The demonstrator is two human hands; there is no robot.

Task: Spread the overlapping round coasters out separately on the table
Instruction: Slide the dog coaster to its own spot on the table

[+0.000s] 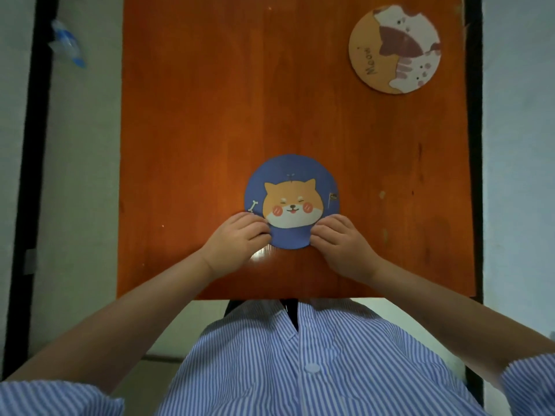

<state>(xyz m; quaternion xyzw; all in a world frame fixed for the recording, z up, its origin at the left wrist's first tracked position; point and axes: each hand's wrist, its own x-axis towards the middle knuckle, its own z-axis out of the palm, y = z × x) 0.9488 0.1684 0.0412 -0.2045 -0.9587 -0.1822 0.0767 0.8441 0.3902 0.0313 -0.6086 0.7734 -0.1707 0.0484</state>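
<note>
A blue round coaster [292, 181] with an orange dog face lies in the middle of the orange-brown table [210, 115], near its front edge. My left hand [237, 240] pinches its lower left rim and my right hand [339, 238] pinches its lower right rim. Whether another coaster lies under the blue one is hidden. An orange round coaster [395, 49] with white cats and the word "Meow" lies alone at the far right corner, well apart from both hands.
The table's front edge [270, 297] runs just in front of my striped shirt. Black frame rails [33, 145] flank the table left and right. A blue-and-white plastic object [67, 43] lies on the floor at the far left.
</note>
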